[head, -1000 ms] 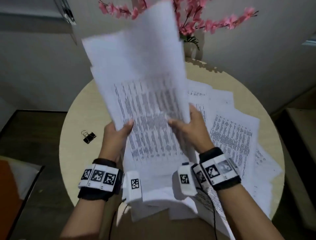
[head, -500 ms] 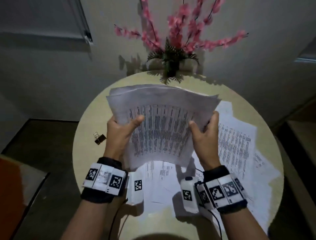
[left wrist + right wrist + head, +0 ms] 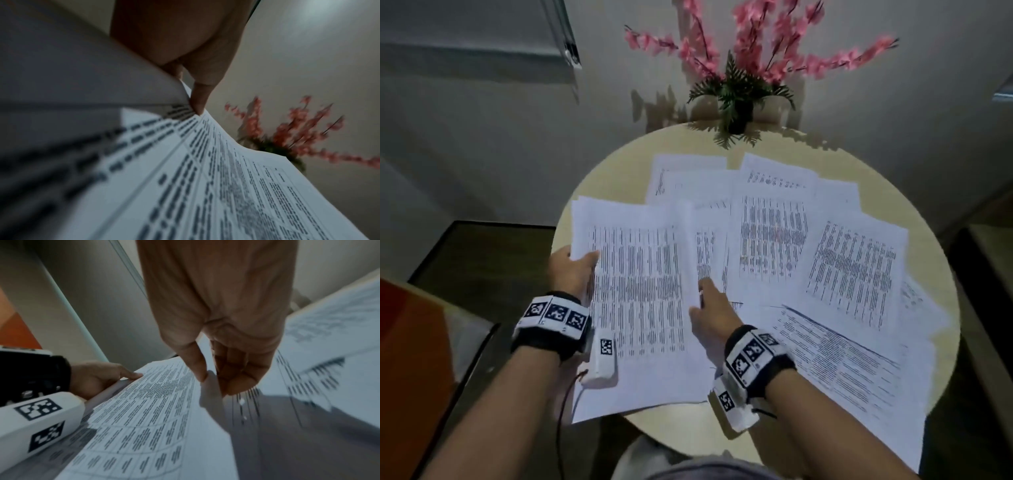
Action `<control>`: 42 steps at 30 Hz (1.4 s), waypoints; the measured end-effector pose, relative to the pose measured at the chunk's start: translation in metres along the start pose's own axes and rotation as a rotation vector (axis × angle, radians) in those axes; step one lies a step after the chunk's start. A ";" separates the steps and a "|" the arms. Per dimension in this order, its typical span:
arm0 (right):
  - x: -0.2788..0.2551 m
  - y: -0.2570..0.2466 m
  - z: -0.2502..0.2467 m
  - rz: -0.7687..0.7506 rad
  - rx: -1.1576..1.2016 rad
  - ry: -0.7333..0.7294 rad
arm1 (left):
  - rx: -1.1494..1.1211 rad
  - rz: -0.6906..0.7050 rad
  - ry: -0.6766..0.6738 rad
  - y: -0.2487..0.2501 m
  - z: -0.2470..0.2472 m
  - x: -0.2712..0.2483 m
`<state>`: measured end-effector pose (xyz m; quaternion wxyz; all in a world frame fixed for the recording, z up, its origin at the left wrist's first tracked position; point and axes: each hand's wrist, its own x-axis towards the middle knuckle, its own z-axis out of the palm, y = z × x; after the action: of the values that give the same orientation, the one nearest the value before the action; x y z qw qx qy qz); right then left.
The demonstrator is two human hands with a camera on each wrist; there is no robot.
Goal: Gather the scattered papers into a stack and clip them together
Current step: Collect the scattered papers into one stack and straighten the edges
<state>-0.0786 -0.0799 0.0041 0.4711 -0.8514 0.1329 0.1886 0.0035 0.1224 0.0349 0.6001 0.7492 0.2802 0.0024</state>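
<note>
From head height we look down on the round table point(image 3: 935, 260); our wrist cameras skim close, somewhat blurrily, over the same papers point(image 3: 236, 186).

The papers point(image 3: 640, 291) are showing dense printed tables, too blurred to read; the wristbands point(image 3: 556, 313) are carrying only square coded markers.

The papers point(image 3: 640, 274) are white, printed with dense rows and columns of black text. The round surface point(image 3: 928, 240) is pale beige. The flowers point(image 3: 756, 41) are pink on dark stems above green leaves point(image 3: 736, 85). Both wrist bands point(image 3: 554, 315) are black with white panels bearing black square-code patterns
</note>
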 end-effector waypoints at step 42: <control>0.069 0.120 -0.155 0.480 0.081 0.633 | 0.341 -0.004 -0.578 -0.046 0.192 -0.051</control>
<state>-0.0355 -0.2783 -0.0418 0.3828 -0.7929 0.4738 0.0163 0.0066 -0.0657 -0.0435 0.5208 0.8079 0.0964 -0.2582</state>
